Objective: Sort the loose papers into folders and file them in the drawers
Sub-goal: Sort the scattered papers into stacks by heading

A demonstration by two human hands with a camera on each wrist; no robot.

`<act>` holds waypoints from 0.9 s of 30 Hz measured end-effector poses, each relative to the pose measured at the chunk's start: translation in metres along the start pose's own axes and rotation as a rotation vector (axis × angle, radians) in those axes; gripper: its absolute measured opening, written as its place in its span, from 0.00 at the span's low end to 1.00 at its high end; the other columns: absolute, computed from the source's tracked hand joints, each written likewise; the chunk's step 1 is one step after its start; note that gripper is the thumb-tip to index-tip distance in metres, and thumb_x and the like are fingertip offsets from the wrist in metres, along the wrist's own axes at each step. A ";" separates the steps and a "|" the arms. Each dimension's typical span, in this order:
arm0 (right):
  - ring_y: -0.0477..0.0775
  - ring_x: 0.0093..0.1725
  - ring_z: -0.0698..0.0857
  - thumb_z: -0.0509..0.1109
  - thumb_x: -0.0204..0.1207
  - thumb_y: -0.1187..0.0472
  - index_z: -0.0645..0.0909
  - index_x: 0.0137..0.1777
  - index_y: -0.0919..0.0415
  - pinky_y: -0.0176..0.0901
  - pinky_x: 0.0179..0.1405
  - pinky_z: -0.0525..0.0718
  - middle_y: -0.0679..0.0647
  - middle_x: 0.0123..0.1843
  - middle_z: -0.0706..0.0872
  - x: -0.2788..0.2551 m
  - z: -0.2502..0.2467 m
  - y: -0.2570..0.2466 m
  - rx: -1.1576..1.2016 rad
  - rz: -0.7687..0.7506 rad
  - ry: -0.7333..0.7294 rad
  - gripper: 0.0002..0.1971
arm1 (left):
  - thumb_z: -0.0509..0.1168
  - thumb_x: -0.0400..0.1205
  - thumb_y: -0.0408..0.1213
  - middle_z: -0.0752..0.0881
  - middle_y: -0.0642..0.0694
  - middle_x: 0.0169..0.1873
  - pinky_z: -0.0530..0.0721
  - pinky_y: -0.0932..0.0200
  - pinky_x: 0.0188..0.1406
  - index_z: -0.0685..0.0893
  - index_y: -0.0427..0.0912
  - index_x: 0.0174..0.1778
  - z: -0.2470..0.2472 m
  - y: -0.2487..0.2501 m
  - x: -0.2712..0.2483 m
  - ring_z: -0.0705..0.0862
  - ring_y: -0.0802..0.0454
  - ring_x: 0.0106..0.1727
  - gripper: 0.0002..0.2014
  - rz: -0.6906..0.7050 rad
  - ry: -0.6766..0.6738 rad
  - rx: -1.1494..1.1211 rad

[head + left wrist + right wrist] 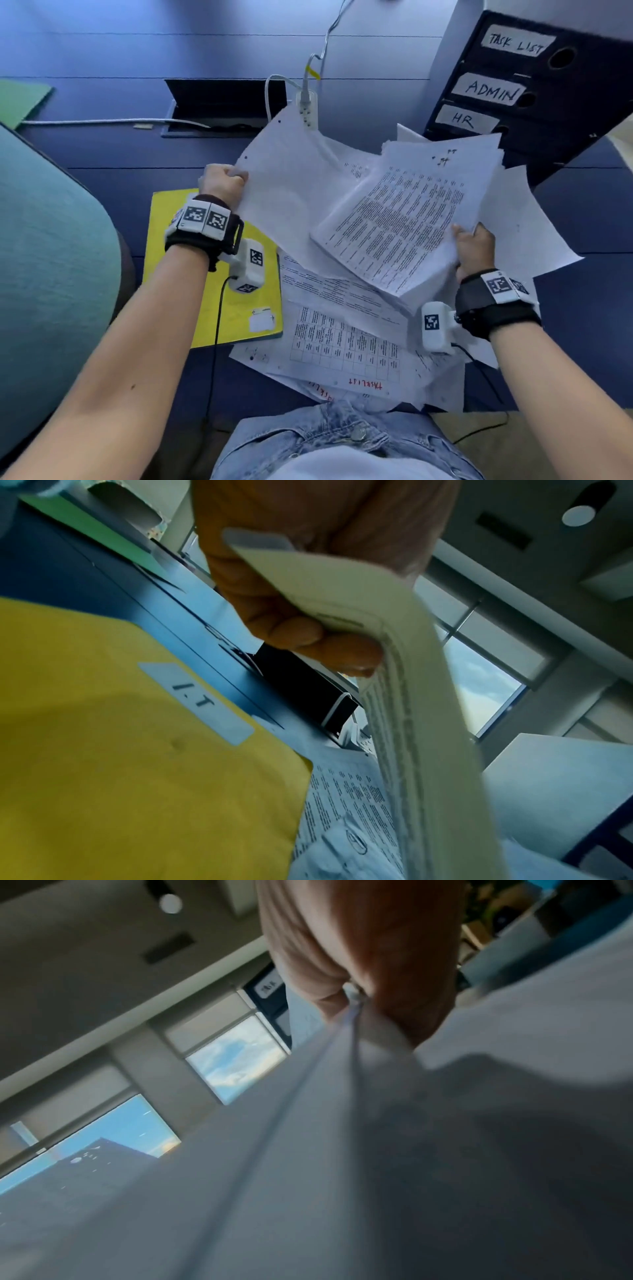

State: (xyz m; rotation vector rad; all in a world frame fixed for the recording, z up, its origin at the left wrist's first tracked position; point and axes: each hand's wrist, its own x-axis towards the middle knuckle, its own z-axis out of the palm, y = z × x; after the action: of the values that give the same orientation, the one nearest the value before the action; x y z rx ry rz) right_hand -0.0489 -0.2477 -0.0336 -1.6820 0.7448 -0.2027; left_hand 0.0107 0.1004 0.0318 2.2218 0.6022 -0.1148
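From the head view, a sheet of paper (284, 178) is pinched by the left hand (222, 181) and a thick stack of papers (394, 222) is gripped by the right hand (476, 246), above the table (102, 147). From the left wrist view, a yellow folder (120, 750) marked "I-T" is seen lying under that hand. From the right wrist view, the stack is seen squeezed between thumb and fingers (329, 999).

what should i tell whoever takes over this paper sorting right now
Left hand: grips one edge of a lifted sheaf of papers.
Right hand: holds a printed stack by its near edge.
More loose papers lie spread on the desk, some marked TASK LIST. Yellow folder, labelled I.T, lies closed beneath the left wrist. Drawer unit at back right reads TASK LIST, ADMIN, HR.
Done: nothing visibly filed.
Left: sort every sheet into folders, then into drawers.
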 end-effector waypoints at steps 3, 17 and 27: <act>0.57 0.61 0.80 0.58 0.81 0.70 0.77 0.66 0.70 0.36 0.61 0.72 0.64 0.64 0.81 -0.004 0.000 -0.023 -0.177 -0.208 0.085 0.16 | 0.61 0.79 0.33 0.84 0.33 0.56 0.78 0.52 0.62 0.84 0.35 0.58 -0.009 -0.001 0.000 0.81 0.39 0.61 0.14 0.023 -0.044 -0.011; 0.54 0.39 0.84 0.60 0.75 0.53 0.86 0.56 0.65 0.33 0.43 0.75 0.59 0.47 0.86 -0.092 0.061 -0.080 -0.366 -1.013 -0.220 0.20 | 0.43 0.82 0.25 0.82 0.42 0.18 0.77 0.67 0.17 0.70 0.46 0.40 0.005 0.125 -0.068 0.83 0.50 0.16 0.14 0.386 -0.329 -0.476; 0.36 0.19 0.67 0.70 0.77 0.67 0.71 0.26 0.60 0.33 0.24 0.69 0.37 0.19 0.71 -0.066 0.052 -0.085 0.152 -0.292 -0.261 0.18 | 0.58 0.82 0.50 0.82 0.41 0.36 0.81 0.57 0.32 0.67 0.45 0.59 0.008 0.112 -0.058 0.83 0.45 0.32 0.16 0.360 -0.186 -0.621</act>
State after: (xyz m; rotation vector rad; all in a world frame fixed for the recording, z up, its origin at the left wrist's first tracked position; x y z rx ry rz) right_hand -0.0432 -0.1614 0.0491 -1.6271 0.2813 -0.2319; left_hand 0.0117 0.0102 0.1206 1.6539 0.0999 0.0479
